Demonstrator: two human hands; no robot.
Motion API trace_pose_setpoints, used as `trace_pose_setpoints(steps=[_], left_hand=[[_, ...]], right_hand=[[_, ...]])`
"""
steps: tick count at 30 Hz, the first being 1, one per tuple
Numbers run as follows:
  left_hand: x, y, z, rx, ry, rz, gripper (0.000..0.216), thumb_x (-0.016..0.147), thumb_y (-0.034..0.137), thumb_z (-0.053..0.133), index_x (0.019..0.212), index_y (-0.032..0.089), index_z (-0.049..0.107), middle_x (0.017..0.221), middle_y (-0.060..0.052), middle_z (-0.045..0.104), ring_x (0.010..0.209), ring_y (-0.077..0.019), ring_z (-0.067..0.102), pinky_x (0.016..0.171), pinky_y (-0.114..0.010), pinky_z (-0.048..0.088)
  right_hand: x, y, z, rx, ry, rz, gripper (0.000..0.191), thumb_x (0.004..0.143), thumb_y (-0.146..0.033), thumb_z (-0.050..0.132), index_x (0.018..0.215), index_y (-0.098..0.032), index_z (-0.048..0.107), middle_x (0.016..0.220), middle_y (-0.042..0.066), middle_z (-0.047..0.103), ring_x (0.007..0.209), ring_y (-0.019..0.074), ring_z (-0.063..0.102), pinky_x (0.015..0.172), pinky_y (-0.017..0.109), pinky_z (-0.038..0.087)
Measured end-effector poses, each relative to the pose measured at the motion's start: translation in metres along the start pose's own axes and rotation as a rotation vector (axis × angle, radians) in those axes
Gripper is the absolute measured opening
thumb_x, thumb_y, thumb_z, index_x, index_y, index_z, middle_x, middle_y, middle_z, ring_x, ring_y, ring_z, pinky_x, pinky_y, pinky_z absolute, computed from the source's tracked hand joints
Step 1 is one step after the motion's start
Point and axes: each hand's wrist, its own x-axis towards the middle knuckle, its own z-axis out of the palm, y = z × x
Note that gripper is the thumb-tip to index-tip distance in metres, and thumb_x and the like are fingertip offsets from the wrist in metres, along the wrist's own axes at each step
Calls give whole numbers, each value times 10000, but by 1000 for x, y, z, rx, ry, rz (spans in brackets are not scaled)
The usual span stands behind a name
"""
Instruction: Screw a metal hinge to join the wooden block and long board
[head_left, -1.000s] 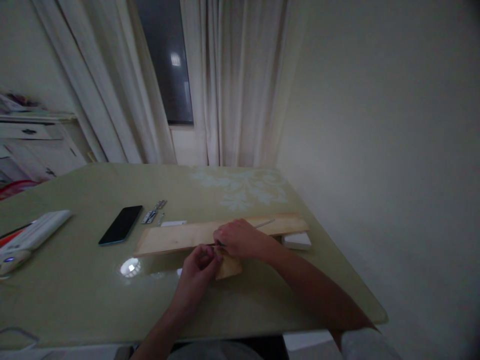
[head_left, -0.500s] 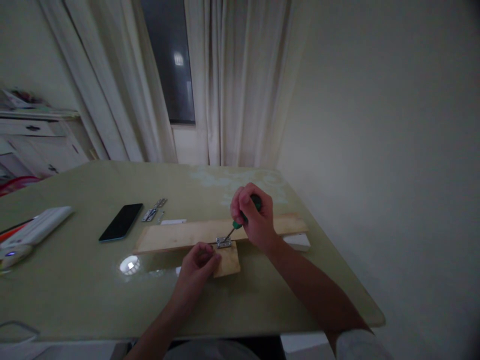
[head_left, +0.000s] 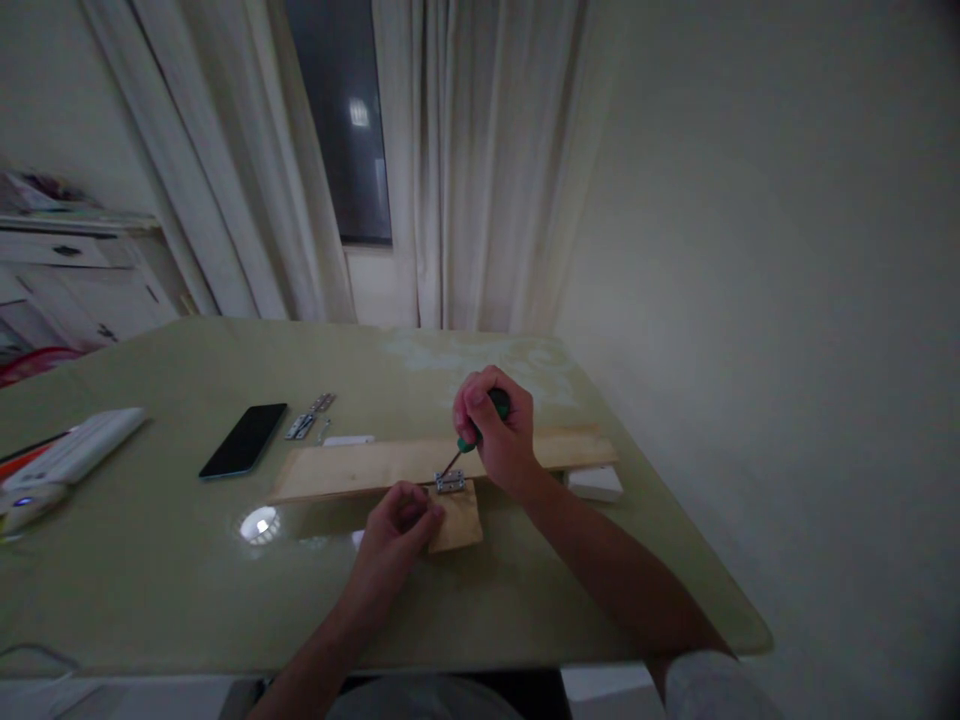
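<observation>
My right hand point(head_left: 499, 430) is wrapped round the green handle of a screwdriver point(head_left: 469, 440). The slanting shaft runs down to the left, its tip at the upper left part of a small metal hinge point(head_left: 450, 482). That hinge lies across the joint between a long wooden board point(head_left: 360, 466) and a small wooden board point(head_left: 459, 522) on the near side. With fingers curled and thumb on top, my left hand point(head_left: 401, 525) grips the small board's left edge; whether something tiny is also between the fingertips is hidden.
White blocks point(head_left: 595, 484) sit under the long board. Left of it lie loose hinges point(head_left: 309, 418) and a black phone point(head_left: 244, 441). A long white object point(head_left: 79, 455) is at the table's far left. A wall point(head_left: 787, 350) runs along the right side.
My right hand and the screwdriver have shifted slightly left, the tip going from the hinge's middle to its upper left part. My left hand and the boards stay about where they were.
</observation>
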Motion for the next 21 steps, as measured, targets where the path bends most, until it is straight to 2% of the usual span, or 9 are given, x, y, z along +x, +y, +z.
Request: trace_pose_setpoints(steps=[4,8,21], left_hand=[[1,-1,0,-4,-2,-13,515,674,506,931,823,209,538,727,42,653,680,-114,603,604,-183,454],[1,-1,0,-16,-21,-33,530,666,521,931,830,215,530,750,27,687,692,-130,628,612,-196,466],[-1,4,4,28,4,-1,527,641,521,929,799,214,532,693,42,628,617,-118,582,560,-199,432]], right_hand=[[-1,3,1,-45,-17,35,342,969,-452,732,783,-219,565,642,-58,578,454,46,441,416,179,331],[1,-4,-1,-8,12,-8,323,974,-442,729,799,-223,567,653,-63,574,458,49,433,422,185,340],[-3,-3,3,-48,-8,53,360,956,-490,735,782,-227,562,645,-58,582,450,52,425,417,194,337]])
